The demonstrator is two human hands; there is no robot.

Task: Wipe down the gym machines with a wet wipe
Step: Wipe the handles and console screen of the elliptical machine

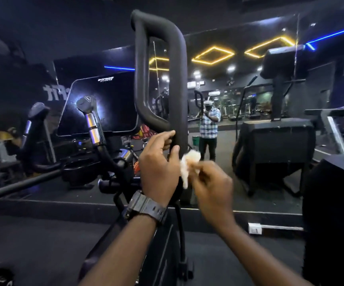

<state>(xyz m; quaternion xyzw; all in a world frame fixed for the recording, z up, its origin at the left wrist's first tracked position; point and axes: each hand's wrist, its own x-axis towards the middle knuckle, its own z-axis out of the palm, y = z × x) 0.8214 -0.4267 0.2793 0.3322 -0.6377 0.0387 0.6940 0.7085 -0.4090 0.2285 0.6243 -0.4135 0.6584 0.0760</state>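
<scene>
1. Head camera view, looking forward and down: a crumpled white wet wipe (pixel 189 164) sits at the centre of the picture, pinched in the curled fingers of the right hand (pixel 210 186), which is slightly blurred.
2. That wipe lies against the lower stretch of a tall black foam-padded loop handle (pixel 178 79) of a gym machine, just below where the loop closes.
3. A left hand (pixel 158 166) grips the same handle just left of the wipe, fingers and thumb curled round the black padding.
4. On the left wrist is a chunky black digital wristwatch (pixel 146 207) with a ridged strap.
5. Left of the handle stands a dark, glossy rectangular console screen (pixel 100 104), tilted back, with a small white logo near its top edge.
6. In front of the screen rises a shorter black grip with shiny silver metal bands (pixel 92 126); a second, similar grip stands further left.
7. Behind the handle a large wall mirror (pixel 249 100) reflects a person in a blue and white checked shirt (pixel 210 124) with dark trousers.
8. Reflected above are yellow diamond-shaped ceiling lights (pixel 212 55) and blue light strips (pixel 336 34).
9. To the right stands another black gym machine with a boxy base (pixel 274 145).
10. A dark floor (pixel 43 244) runs beneath everything, with a small white wall socket (pixel 254 228) low under the mirror.
</scene>
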